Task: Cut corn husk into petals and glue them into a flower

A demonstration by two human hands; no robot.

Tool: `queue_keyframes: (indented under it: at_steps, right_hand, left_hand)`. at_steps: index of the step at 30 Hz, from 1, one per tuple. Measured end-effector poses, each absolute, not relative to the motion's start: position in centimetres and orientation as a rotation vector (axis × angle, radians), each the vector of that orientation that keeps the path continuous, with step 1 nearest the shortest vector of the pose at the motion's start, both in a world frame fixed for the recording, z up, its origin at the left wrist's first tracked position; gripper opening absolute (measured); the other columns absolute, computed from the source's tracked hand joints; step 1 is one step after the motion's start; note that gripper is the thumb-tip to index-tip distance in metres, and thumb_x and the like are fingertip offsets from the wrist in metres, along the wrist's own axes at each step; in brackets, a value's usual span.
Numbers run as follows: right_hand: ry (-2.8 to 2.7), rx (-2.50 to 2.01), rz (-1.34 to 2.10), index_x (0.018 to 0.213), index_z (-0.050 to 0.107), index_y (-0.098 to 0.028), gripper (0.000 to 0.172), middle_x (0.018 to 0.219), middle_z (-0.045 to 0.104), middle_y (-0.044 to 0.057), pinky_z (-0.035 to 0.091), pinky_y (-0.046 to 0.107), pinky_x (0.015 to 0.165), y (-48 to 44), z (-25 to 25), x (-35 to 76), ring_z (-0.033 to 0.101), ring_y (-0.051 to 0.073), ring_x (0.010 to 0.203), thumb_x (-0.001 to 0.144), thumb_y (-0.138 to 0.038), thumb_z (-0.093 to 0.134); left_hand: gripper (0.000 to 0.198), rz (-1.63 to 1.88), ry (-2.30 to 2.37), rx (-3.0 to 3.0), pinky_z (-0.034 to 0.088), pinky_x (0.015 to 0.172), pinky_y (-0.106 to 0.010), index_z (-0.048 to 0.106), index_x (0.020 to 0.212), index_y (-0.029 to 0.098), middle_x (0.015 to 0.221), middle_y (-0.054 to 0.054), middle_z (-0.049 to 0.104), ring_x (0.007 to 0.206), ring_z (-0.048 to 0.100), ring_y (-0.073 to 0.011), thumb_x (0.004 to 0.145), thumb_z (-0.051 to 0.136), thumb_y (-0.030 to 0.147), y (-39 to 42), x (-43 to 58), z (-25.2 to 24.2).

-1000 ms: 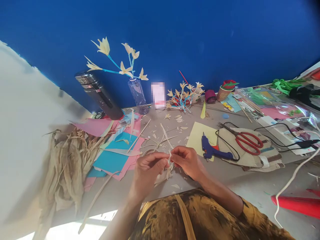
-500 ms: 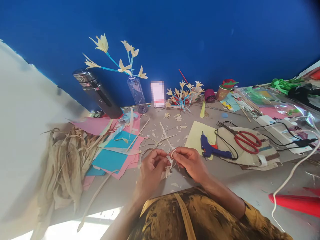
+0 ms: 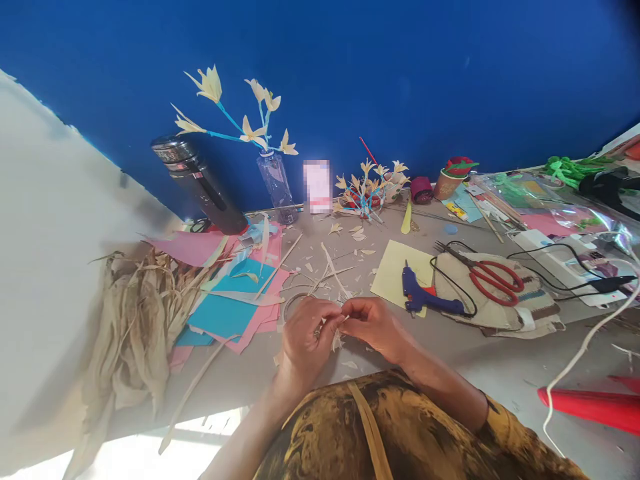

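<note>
My left hand (image 3: pixel 309 333) and my right hand (image 3: pixel 374 328) meet fingertip to fingertip low over the table's middle. Both are closed in a pinch around a small pale strip (image 3: pixel 344 319), apparently dried husk, mostly hidden by the fingers. Just beyond them lie thin pale husk strips (image 3: pixel 330 263) and scattered cut scraps (image 3: pixel 367 252). Under the hands more pale scraps (image 3: pixel 350 365) are strewn. To the right, a blue glue gun (image 3: pixel 430 298) rests partly on a yellow paper sheet (image 3: pixel 393 270).
Red-handled scissors (image 3: pixel 500 281) lie on a folded cloth (image 3: pixel 453 283). At left are dried husks (image 3: pixel 135 327), blue paper (image 3: pixel 225 313) and a black flask (image 3: pixel 205 190). Husk flowers stand in a plastic bottle (image 3: pixel 277 187); smaller ones (image 3: pixel 367 193) sit farther right. A white power strip (image 3: pixel 560 267) trails cables.
My fingertips have drawn closer together, and the pale loop that showed at my right fingers is now largely covered. My left hand has turned slightly, its back more visible.
</note>
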State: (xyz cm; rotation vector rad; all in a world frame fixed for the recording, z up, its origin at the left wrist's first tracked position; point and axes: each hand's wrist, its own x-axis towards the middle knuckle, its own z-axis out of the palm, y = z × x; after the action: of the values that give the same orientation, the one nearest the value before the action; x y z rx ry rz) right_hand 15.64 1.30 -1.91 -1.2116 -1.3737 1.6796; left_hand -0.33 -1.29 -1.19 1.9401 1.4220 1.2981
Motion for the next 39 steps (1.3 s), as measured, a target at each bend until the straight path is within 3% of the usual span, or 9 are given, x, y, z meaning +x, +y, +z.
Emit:
queue_keyframes:
  at_steps: [2, 5, 13, 21, 25, 30, 33, 36, 39]
  right_hand:
    - [-1.338, -1.23, 1.641, 0.07, 0.065, -0.017, 0.012, 0.058, 0.049, -0.005, 0.026, 0.022, 0.049, 1.2, -2.0, 15.6, 0.036, 0.008, 0.053, 0.07, -0.029, 0.065]
    - [-1.3, -1.252, 1.548, 0.07, 0.064, -0.017, 0.012, 0.059, 0.053, -0.004, 0.03, 0.021, 0.049, 1.2, -2.1, 15.6, 0.039, 0.009, 0.053, 0.07, -0.029, 0.066]
    - [-1.359, -1.248, 1.44, 0.07, 0.063, -0.018, 0.014, 0.058, 0.051, -0.004, 0.034, 0.022, 0.049, 0.9, -2.4, 15.2, 0.04, 0.01, 0.052, 0.073, -0.032, 0.066]
    - [-1.57, -1.234, 1.248, 0.071, 0.067, -0.019, 0.011, 0.067, 0.061, 0.001, 0.04, 0.024, 0.056, 0.3, -2.8, 15.3, 0.052, 0.014, 0.062, 0.078, -0.025, 0.061]
    - [-1.338, -1.25, 1.542, 0.067, 0.067, -0.018, 0.017, 0.054, 0.055, -0.002, 0.031, 0.023, 0.047, 0.5, -2.3, 15.2, 0.042, 0.01, 0.05, 0.077, -0.031, 0.065]
    - [-0.797, -1.14, 1.923, 0.065, 0.059, -0.016, 0.026, 0.057, 0.056, -0.002, 0.016, 0.02, 0.04, 1.0, -2.6, 15.0, 0.026, 0.004, 0.043, 0.066, -0.036, 0.074]
    - [-0.889, -1.12, 1.876, 0.079, 0.062, -0.016, 0.026, 0.06, 0.056, -0.003, 0.019, 0.019, 0.041, 0.9, -2.7, 15.1, 0.029, 0.005, 0.044, 0.072, -0.039, 0.073]
    - [-1.156, -1.155, 1.643, 0.101, 0.064, -0.019, 0.028, 0.077, 0.061, 0.0, 0.031, 0.021, 0.046, 0.7, -2.2, 15.4, 0.042, 0.007, 0.051, 0.079, -0.037, 0.068]
    - [-1.389, -1.173, 1.496, 0.104, 0.064, -0.019, 0.025, 0.074, 0.057, -0.002, 0.036, 0.023, 0.052, 0.4, -1.5, 15.6, 0.047, 0.01, 0.058, 0.084, -0.034, 0.062]
  left_hand:
    - [0.006, 1.398, 1.493, 1.881, 0.051, 0.069, -0.029, 0.068, 0.092, 0.022, 0.09, -0.005, 0.07, 0.077, 0.064, -0.0164, 0.089, 0.062, 0.022, -1.4, -0.3, -1.5]
    - [0.006, 1.474, 1.523, 1.916, 0.051, 0.071, -0.029, 0.07, 0.088, 0.022, 0.09, -0.004, 0.065, 0.082, 0.063, -0.0169, 0.087, 0.065, 0.022, -1.8, -0.2, -1.7]
    - [0.014, 1.324, 1.518, 1.883, 0.05, 0.07, -0.029, 0.077, 0.09, 0.021, 0.082, -0.004, 0.066, 0.079, 0.063, -0.0172, 0.087, 0.063, 0.021, -1.7, 0.0, -2.0]
    - [0.013, 1.07, 1.557, 1.653, 0.046, 0.062, -0.026, 0.073, 0.074, 0.02, 0.074, -0.002, 0.063, 0.067, 0.059, -0.015, 0.083, 0.065, 0.024, -1.4, -0.4, -1.1]
    - [0.014, 1.176, 1.53, 1.693, 0.046, 0.064, -0.026, 0.068, 0.069, 0.02, 0.074, -0.002, 0.061, 0.069, 0.058, -0.0149, 0.082, 0.062, 0.02, -1.5, 0.0, -1.1]
    - [0.013, 1.249, 1.421, 1.399, 0.045, 0.066, -0.027, 0.061, 0.07, 0.02, 0.072, -0.001, 0.057, 0.068, 0.054, -0.0148, 0.082, 0.062, 0.023, -1.7, 0.1, -1.4]
    - [0.017, 1.186, 1.203, 1.089, 0.042, 0.064, -0.026, 0.06, 0.076, 0.019, 0.066, 0.001, 0.054, 0.063, 0.05, -0.0129, 0.086, 0.063, 0.032, -1.5, -0.3, -2.3]
    - [0.019, 1.207, 1.119, 0.929, 0.039, 0.063, -0.025, 0.06, 0.08, 0.018, 0.064, 0.003, 0.053, 0.061, 0.047, -0.011, 0.086, 0.066, 0.035, -1.2, -0.5, -3.2]
    - [0.022, 1.223, 1.117, 0.866, 0.037, 0.061, -0.023, 0.06, 0.079, 0.018, 0.061, 0.004, 0.051, 0.059, 0.044, -0.0098, 0.083, 0.07, 0.037, -1.1, -0.5, -3.4]
